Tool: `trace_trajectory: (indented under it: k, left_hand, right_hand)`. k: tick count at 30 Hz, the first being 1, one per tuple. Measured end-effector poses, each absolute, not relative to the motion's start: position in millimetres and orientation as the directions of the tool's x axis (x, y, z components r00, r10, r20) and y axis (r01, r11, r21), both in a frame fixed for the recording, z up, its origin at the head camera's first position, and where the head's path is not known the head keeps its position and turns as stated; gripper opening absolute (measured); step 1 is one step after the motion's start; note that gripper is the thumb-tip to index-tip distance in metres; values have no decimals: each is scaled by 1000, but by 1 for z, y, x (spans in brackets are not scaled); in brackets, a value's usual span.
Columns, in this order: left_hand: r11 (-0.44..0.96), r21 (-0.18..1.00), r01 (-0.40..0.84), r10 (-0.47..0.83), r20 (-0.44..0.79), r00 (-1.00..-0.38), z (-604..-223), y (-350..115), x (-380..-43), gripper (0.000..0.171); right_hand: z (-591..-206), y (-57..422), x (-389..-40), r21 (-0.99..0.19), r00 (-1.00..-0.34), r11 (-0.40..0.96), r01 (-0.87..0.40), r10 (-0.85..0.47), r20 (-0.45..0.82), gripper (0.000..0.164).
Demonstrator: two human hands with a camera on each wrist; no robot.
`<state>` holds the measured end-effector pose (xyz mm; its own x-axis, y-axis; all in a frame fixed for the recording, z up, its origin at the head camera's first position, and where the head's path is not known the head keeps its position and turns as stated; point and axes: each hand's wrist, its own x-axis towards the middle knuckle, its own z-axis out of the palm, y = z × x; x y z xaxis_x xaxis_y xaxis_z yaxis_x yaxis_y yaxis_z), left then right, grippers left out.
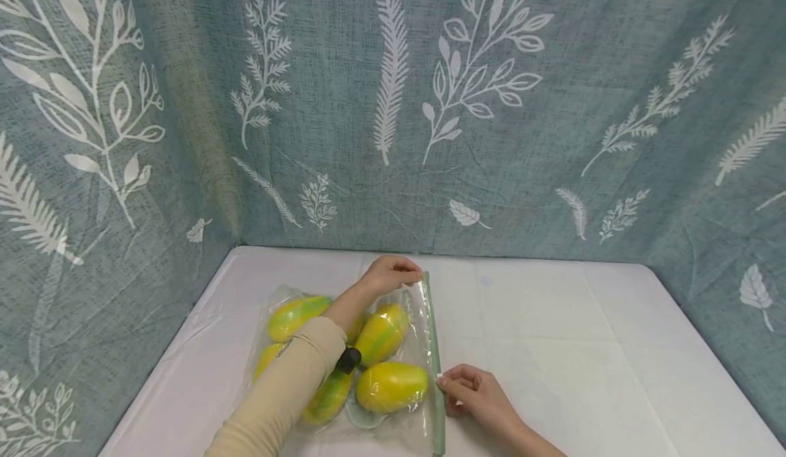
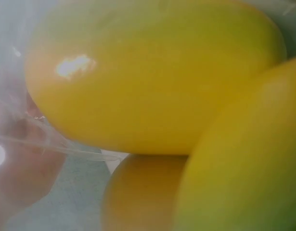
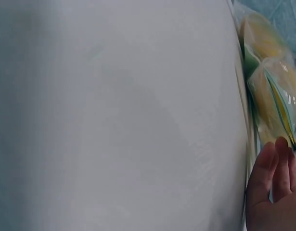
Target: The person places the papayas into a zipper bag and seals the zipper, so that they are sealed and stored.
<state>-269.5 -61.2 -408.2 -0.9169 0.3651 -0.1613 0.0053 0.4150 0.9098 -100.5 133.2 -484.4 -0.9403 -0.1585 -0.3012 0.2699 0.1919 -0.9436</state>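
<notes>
A clear zip bag (image 1: 419,327) lies flat on the table, filled with several yellow-green fruits (image 1: 391,387) shaped like papayas or mangoes. Along its right side runs a green zip strip (image 1: 434,341). My left hand (image 1: 388,274) reaches across the bag and pinches the strip's far end. Lower down, my right hand (image 1: 477,394) pinches the strip between thumb and fingers, at a small white piece. The right wrist view shows the bag's green-edged mouth (image 3: 281,108) parted, narrowing towards the fingers. Fruits (image 2: 148,86) fill the left wrist view, my left hand blurred beside them.
A white-covered table (image 1: 552,334) extends to the right of the bag. Blue-green curtains (image 1: 344,102) with white leaf patterns stand behind and at both sides. A black wrist camera (image 1: 350,359) on my left arm sits over the fruits.
</notes>
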Motion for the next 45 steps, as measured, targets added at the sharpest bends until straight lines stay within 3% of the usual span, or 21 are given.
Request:
trace_trajectory:
  k: [20,30,45]
  left_hand:
    - [407,913,-28,344,-182,-921,-405,-60,-273,19]
    - [398,917,-40,340,-188,-922,-403,-59,-275,19]
    - [379,924,-57,342,-197,-919,-405,-59,-276,19]
  right_hand:
    - [-480,144,-81,-921,-882,177,346,-273,-384,34]
    - [-475,148,-71,-877,-823,166,451,-304,-481,30]
    - [-476,148,-57,-842,-782,272,465,-319,-535,26]
